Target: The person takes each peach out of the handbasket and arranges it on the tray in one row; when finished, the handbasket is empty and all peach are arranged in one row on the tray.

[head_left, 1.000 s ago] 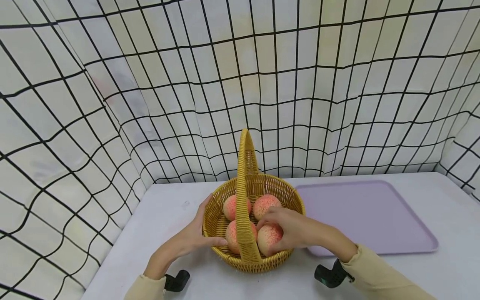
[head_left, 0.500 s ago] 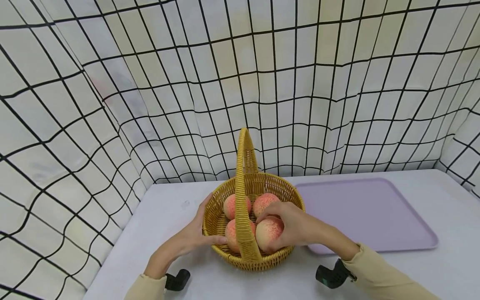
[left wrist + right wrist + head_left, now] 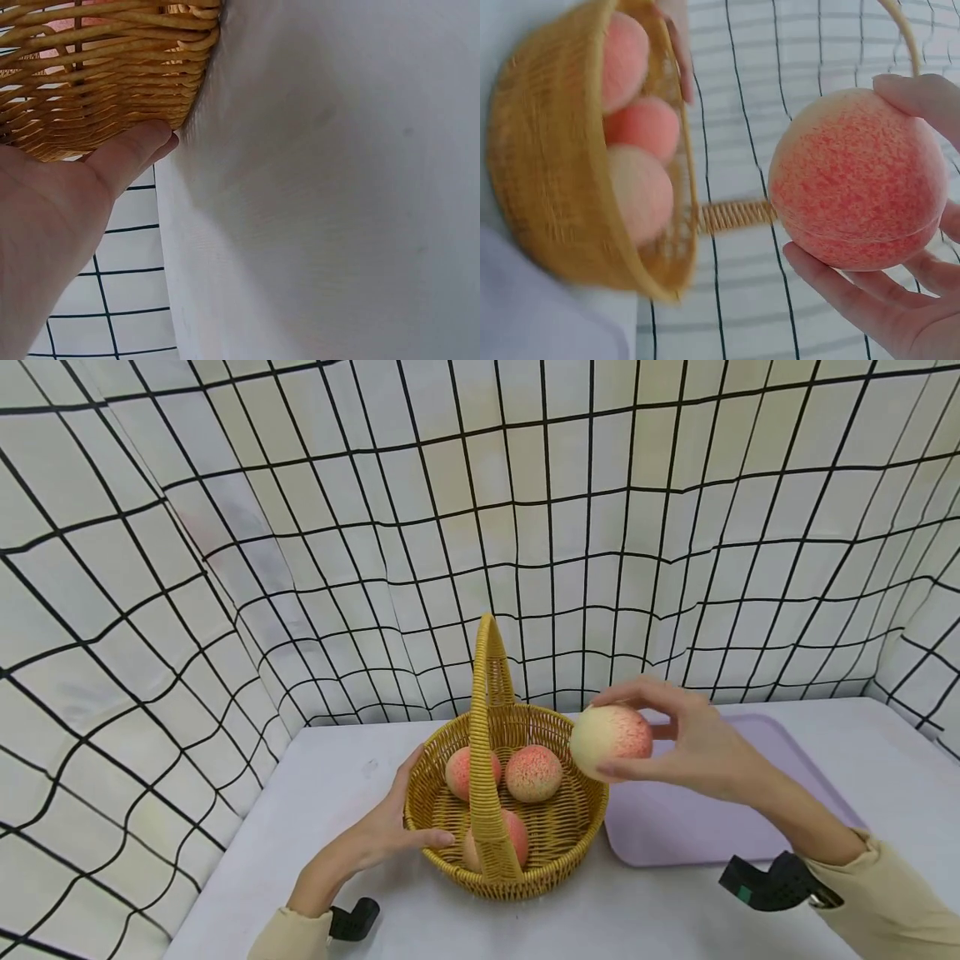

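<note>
In the head view a peach (image 3: 611, 742), cream and speckled pink-red, is held in the air by my right hand (image 3: 693, 739), over the right rim of a woven golden basket (image 3: 577, 852). Thumb and fingers spread around the fruit; the right wrist view shows this peach (image 3: 859, 180) close up. Three more peaches lie in the basket, among them one at the back right (image 3: 534, 773); the tall handle partly covers the other two. My left hand (image 3: 386, 827) rests against the basket's left side, its straight fingers (image 3: 139, 146) touching the wicker low down in the left wrist view.
A flat lilac tray (image 3: 690, 827) lies right of the basket on the white table (image 3: 315, 793). Black netting (image 3: 585, 527) over white sheeting stands behind the table and at its sides.
My right hand has lifted the front-right peach out of the basket, up and to the right. The front-left peach has shifted slightly right. My left hand stays in place.
</note>
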`<state>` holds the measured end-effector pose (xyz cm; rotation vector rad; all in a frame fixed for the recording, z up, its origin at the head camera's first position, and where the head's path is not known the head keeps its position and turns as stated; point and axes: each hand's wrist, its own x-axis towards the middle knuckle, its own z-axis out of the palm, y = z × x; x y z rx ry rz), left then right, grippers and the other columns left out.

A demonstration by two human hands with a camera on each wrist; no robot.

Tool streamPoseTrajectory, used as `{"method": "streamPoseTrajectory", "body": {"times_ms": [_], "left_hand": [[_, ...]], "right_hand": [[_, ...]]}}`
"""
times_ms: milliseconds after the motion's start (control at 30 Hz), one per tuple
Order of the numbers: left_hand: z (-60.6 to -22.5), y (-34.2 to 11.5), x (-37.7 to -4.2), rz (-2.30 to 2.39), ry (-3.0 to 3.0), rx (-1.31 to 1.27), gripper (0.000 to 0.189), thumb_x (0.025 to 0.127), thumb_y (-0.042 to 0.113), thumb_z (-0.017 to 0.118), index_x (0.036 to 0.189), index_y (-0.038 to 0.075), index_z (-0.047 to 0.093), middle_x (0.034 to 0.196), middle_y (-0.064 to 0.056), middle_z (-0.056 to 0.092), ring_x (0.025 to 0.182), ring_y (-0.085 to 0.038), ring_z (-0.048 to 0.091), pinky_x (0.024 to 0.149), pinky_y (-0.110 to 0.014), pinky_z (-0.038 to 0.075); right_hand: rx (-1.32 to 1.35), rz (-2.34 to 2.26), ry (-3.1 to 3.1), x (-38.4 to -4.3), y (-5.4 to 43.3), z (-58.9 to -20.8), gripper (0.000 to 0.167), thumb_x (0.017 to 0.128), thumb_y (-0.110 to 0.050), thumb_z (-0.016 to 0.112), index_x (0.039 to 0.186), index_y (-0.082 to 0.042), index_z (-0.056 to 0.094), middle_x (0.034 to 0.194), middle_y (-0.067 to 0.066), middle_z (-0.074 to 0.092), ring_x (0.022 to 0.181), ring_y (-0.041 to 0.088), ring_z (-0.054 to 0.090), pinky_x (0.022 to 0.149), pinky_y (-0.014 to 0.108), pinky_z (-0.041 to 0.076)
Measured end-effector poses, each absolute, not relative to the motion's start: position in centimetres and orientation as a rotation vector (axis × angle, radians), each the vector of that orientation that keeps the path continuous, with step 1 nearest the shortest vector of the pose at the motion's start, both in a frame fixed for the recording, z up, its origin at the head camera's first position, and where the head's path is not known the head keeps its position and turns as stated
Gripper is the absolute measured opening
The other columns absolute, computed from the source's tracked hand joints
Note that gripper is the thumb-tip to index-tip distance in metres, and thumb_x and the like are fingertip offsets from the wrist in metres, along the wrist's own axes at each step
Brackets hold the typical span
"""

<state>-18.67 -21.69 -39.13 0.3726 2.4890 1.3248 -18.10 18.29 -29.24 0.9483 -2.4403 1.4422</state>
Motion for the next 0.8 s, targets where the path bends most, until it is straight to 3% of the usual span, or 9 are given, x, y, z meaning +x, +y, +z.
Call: {"method": "streamPoseTrajectory", "body": {"times_ms": [167,300,467,633,800], "left_hand": [[-39.1,-21.8,-18.6,1.338,2.474,0.363,0.134,0.081,0.044,0.089,0.168,0.021,-0.010,0.173,-0.023,0.002,0.158,-0.046,0.009,0.123,-0.065,0.014],[-39.0,-21.8,-18.6,1.341,2.470,0.362,0.134,0.082,0.043,0.089,0.168,0.020,-0.011,0.173,-0.024,0.003,0.157,-0.047,0.010,0.123,-0.065,0.015],[-39.0,-21.7,-18.8,1.353,2.458,0.390,0.136,0.081,0.045,0.089,0.167,0.018,-0.012,0.172,-0.026,0.003,0.157,-0.048,0.012,0.123,-0.066,0.016],[-39.2,-21.6,-18.8,1.348,2.460,0.366,0.136,0.080,0.045,0.090,0.168,0.021,-0.011,0.173,-0.023,0.001,0.158,-0.046,0.010,0.124,-0.064,0.014],[-39.2,-21.7,-18.8,1.355,2.460,0.357,0.135,0.081,0.046,0.089,0.168,0.023,-0.011,0.173,-0.023,0.000,0.158,-0.046,0.008,0.123,-0.066,0.014]], "right_hand": [[0.821,1.364,-2.478,-19.3,20.9,-29.3,0.053,0.081,-0.010,0.091,0.129,-0.013,0.068,0.129,0.002,0.066,0.105,0.014,0.065,0.087,0.026,0.059],[0.752,1.399,-2.564,-20.8,22.2,-31.5,0.053,0.083,-0.013,0.091,0.129,-0.011,0.067,0.129,0.005,0.065,0.111,0.019,0.064,0.086,0.028,0.060],[0.796,1.365,-2.691,-22.6,23.1,-34.9,0.051,0.081,-0.018,0.092,0.126,-0.011,0.068,0.123,0.008,0.067,0.109,0.029,0.060,0.080,0.033,0.060],[0.836,1.260,-2.779,-23.8,23.0,-37.2,0.054,0.076,-0.023,0.095,0.122,-0.013,0.070,0.120,0.007,0.067,0.105,0.029,0.060,0.075,0.031,0.058],[0.904,1.285,-2.767,-24.4,22.5,-38.3,0.056,0.077,-0.020,0.093,0.124,-0.005,0.068,0.122,0.010,0.067,0.107,0.030,0.062,0.075,0.031,0.059]]}}
